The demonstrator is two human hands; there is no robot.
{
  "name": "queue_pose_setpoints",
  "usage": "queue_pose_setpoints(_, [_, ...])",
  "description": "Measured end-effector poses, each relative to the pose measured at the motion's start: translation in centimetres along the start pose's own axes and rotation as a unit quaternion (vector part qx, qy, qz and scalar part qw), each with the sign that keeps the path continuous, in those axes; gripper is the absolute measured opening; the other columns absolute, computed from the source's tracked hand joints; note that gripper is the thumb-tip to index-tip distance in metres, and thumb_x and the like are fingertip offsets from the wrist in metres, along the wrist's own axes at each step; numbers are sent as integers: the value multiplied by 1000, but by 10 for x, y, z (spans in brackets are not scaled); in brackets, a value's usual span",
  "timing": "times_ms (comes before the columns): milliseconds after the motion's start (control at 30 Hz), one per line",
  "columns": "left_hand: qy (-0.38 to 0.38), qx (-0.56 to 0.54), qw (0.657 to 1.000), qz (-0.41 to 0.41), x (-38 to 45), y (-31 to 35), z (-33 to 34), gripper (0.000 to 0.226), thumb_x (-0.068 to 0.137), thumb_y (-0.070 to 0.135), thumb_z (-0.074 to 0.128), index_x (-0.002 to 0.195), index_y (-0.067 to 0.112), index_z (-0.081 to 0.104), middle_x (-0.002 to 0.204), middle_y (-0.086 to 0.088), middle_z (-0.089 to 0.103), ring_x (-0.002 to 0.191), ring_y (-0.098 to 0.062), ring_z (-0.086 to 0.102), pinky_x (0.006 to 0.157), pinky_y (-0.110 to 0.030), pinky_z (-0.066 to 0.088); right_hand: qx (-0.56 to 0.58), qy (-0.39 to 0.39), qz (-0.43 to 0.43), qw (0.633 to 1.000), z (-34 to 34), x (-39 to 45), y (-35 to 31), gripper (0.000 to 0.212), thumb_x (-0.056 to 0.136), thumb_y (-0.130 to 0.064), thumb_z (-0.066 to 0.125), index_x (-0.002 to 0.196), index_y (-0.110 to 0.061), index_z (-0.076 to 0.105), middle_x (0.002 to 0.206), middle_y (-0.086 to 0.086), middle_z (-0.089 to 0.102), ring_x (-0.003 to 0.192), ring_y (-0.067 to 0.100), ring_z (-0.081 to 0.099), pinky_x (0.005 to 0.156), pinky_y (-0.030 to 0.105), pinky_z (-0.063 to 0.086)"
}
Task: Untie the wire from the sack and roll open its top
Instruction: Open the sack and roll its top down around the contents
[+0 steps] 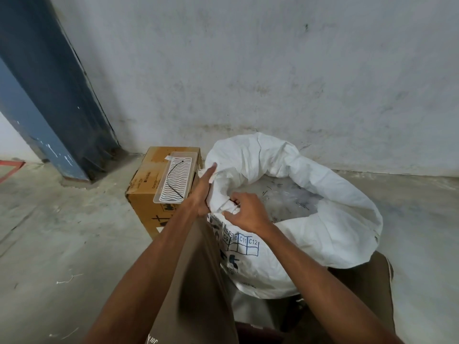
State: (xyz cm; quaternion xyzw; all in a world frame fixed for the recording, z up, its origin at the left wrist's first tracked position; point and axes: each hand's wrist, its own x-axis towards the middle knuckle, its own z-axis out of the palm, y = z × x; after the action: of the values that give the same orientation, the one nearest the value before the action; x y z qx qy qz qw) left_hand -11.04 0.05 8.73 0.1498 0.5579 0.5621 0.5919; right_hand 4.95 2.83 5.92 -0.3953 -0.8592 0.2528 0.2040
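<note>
Sack (pixel 310 234): white woven, standing on the concrete floor (pixel 62 232) near the wall (pixel 273 70); we see its top already open and rolled into a thick collar, blue print and grid on the near side
Left hand (pixel 202 192): ours, fingers closed on the collar's left edge from outside
Right hand (pixel 244 211): ours, clenched on a bunched fold of the collar, just beside the left hand
Wire (pixel 173 178): thin, black, lying loose in a clear tray (pixel 173 181), apart from the sack
Tray: sits on a cardboard box (pixel 146 192) just left of the sack
Contents: pale scraps inside, we cannot tell what
</note>
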Motion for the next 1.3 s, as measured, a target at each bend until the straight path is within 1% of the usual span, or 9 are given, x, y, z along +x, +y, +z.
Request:
queue_pose_setpoints(67, [24,166,986,17,3,-1,-3,76,77,63,75,129,10,61,128,-8,67,104,-26,69,94,-43,57,-40,30,-9,999,4,-2,-2,23,69,-35,75,80,-24,58,77,-7,65,71,18,64,59,32,51])
queue_pose_setpoints(167, [128,455,869,148,7,-2,-11,57,79,50,80,122,15,65,109,4,64,93,-19,63,83,-31,51,-103,57,-71,991,10,-6,-4,24,70,-19,77,84,-20,58,81,-4,63,70,22,62,56,27,37])
queue_pose_setpoints(233, [139,499,833,193,7,1,-4,39,86,35,76,117,13,68,106,-1,66,91,-19,63,81,-32,52,-144,73,-114,980,14,-8,-5,28,65,-15,81,85,-18,61,77,-3,63,67,23,63,54,25,31])
queue_pose_setpoints(467, [158,85,983,36,27,2,5,36,80,-2,48,114,-4,60,100,-17,64,86,-26,61,64,-30,50,-160,95,-114,976,12,-13,5,32,59,-14,81,81,-22,59,73,-7,60,61,20,60,54,24,30])
queue_pose_setpoints(600, [118,-9,993,-2,19,12,6,8,82,7,58,89,4,58,81,-12,59,74,-28,57,70,-34,50,-120,117,-79,983,4,-14,22,23,67,-20,69,86,-25,56,80,-7,61,69,20,61,55,25,34])
queue_pose_setpoints(767, [90,116,989,-26,48,6,-11,59,79,32,84,126,4,61,110,-19,75,102,-36,73,93,-56,57,-108,118,-90,983,2,-11,24,23,67,-22,73,85,-25,59,80,-6,62,67,20,62,56,25,36])
queue_pose_setpoints(967, [132,59,989,6,27,14,-8,25,96,19,65,118,8,60,108,-20,72,92,-35,71,79,-46,62,-67,94,-81,990,7,-10,24,22,71,-28,72,82,-26,54,80,-10,57,67,16,59,60,30,43])
queue_pose_setpoints(1167, [145,-12,989,30,21,14,-12,36,89,22,62,120,5,64,102,-17,70,91,-32,65,89,-42,54,10,-26,-33,999,-10,1,15,38,69,-62,73,81,-29,59,81,-12,63,69,7,58,66,34,51])
queue_pose_setpoints(1300, [82,-47,995,18,16,23,-10,38,87,21,64,117,-2,65,98,-18,71,86,-34,66,85,-40,54,25,44,-68,996,-14,20,19,20,87,-36,69,102,-25,60,100,-10,61,82,10,61,74,41,54])
